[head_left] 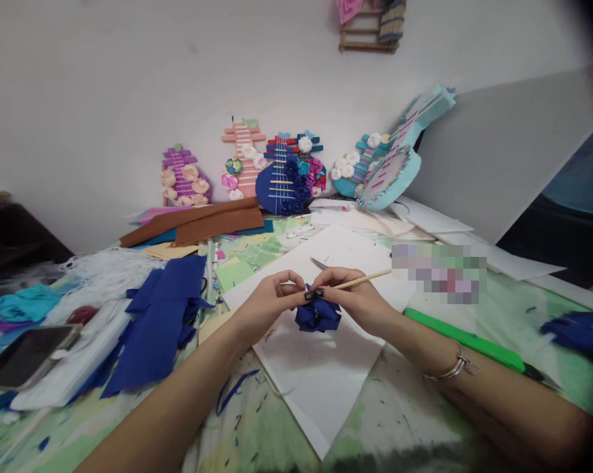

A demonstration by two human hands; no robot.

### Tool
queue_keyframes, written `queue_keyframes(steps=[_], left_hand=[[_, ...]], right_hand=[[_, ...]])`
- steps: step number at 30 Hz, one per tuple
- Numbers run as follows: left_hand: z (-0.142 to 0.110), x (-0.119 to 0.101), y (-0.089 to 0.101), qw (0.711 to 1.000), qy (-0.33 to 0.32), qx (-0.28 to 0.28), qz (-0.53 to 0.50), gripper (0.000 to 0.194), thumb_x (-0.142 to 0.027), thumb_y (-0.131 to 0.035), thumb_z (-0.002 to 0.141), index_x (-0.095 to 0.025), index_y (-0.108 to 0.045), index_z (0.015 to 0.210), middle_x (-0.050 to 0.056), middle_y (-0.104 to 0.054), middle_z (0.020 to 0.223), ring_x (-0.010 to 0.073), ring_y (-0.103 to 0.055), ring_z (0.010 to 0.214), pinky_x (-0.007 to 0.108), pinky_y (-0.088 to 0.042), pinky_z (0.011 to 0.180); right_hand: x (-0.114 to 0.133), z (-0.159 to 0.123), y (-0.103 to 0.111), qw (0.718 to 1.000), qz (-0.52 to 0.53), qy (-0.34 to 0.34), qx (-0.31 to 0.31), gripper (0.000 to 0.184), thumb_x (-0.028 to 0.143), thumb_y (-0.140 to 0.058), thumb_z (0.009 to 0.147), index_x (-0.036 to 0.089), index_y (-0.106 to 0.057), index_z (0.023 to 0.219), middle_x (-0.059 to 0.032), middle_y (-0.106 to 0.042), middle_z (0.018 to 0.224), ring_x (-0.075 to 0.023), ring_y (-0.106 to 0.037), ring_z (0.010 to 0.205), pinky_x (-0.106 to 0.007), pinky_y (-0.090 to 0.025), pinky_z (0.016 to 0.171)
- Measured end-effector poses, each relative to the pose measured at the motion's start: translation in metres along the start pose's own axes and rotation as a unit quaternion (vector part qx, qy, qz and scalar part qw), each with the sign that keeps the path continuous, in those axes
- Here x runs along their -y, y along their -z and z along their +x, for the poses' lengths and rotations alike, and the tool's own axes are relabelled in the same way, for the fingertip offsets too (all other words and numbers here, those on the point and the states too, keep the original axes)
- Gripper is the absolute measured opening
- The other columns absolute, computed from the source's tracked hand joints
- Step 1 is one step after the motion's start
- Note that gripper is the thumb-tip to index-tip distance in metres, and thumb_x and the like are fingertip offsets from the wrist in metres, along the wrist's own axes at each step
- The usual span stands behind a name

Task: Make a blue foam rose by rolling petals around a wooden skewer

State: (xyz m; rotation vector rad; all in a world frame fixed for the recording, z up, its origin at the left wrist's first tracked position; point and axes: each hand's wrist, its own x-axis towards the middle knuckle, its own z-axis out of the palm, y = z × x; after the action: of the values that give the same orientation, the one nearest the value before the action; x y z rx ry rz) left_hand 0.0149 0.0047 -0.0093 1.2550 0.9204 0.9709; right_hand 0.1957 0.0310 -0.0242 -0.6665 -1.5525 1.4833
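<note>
A dark blue crepe-paper flower (318,316) is held over a white sheet of paper (321,387), its ruffled petals hanging below my fingers. My left hand (271,299) pinches it from the left, thumb against the paper. From the other side my right hand (358,295) pinches the same flower, the two thumbs almost touching. A thin wooden stick (364,280) passes under the curled fingers of my right hand and points out to the right. Behind the hands, pointed metal tips (319,263), perhaps of scissors, rest on the white sheet.
Blue crepe paper (151,335), white cords (109,269) and a phone (27,355) lie at left. A green utility knife (467,340) lies beside my right forearm, near a blue bundle (577,332). Decorated paper instruments, including a blue one (271,184), lean against the wall.
</note>
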Motion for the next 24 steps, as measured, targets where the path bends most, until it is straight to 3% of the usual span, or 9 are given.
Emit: queue_keyframes(steps=[9, 24], left_hand=[[-0.001, -0.003, -0.003, 0.999, -0.014, -0.024, -0.032, 0.026, -0.026, -0.074, 0.067, -0.016, -0.051, 0.077, 0.000, -0.060, 0.067, 0.0104, -0.052, 0.062, 0.023, -0.034, 0.061], [-0.001, -0.001, -0.003, 0.994, -0.030, 0.002, -0.100, 0.020, -0.017, -0.071, 0.069, -0.015, -0.053, 0.078, 0.000, -0.057, 0.068, 0.0092, -0.051, 0.061, 0.022, -0.035, 0.059]], right_hand=[[0.005, 0.000, 0.000, 0.999, 0.049, 0.003, 0.000, 0.012, 0.024, -0.070, 0.071, 0.016, -0.068, 0.079, -0.0011, -0.060, 0.071, -0.0096, -0.052, 0.064, -0.023, -0.038, 0.058], [0.011, -0.002, -0.005, 0.991, 0.135, -0.007, -0.006, 0.011, 0.018, -0.070, 0.068, 0.015, -0.067, 0.078, -0.0001, -0.062, 0.071, -0.0084, -0.055, 0.062, -0.021, -0.039, 0.057]])
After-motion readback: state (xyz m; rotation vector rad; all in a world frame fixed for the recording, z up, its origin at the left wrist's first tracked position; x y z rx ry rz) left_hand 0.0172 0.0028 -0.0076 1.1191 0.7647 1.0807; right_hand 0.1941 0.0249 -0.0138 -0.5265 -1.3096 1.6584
